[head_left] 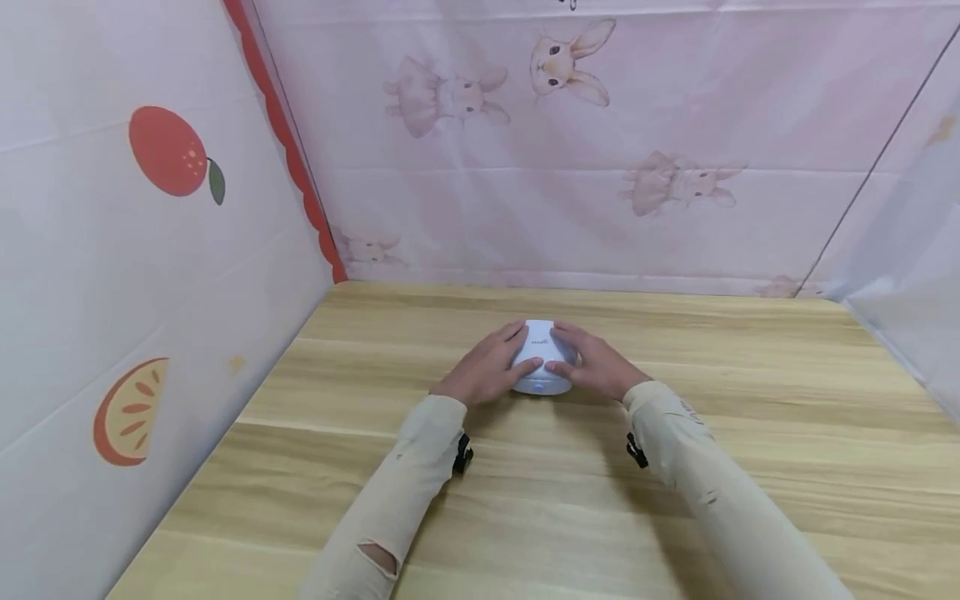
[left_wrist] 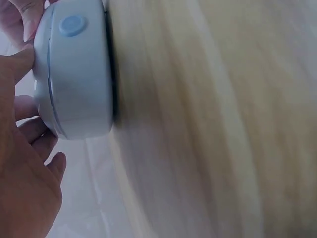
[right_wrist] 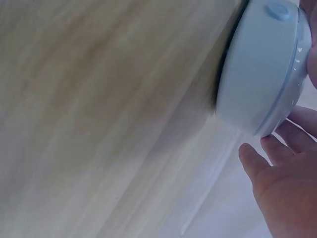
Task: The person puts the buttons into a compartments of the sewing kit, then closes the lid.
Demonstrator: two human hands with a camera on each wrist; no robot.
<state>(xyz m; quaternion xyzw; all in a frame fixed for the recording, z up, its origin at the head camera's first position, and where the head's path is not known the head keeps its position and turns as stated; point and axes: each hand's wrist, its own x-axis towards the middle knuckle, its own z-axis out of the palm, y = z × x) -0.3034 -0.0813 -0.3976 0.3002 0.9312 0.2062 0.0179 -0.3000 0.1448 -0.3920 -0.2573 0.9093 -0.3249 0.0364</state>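
Note:
A white, rounded humidifier (head_left: 538, 348) stands on the wooden table, wider at its base and narrowing upward. Small dark lettering marks its upper front. Low on the base is a round pale-blue knob (left_wrist: 73, 26), and a seam separates the base from the upper part. My left hand (head_left: 490, 364) grips the upper part from the left, thumb across the front. From the right, my right hand (head_left: 597, 364) holds the same part, its thumb near the left one. In the right wrist view, fingers (right_wrist: 277, 148) curve along the humidifier's side at the seam.
The wood-grain table (head_left: 540, 508) reaches back to a pink cloth wall (head_left: 480, 208) printed with rabbits. At the left rises a white cloth wall (head_left: 67, 275) with fruit prints, and a pale wall (head_left: 907, 250) borders the right. Black straps (head_left: 462, 455) show at both cuffs.

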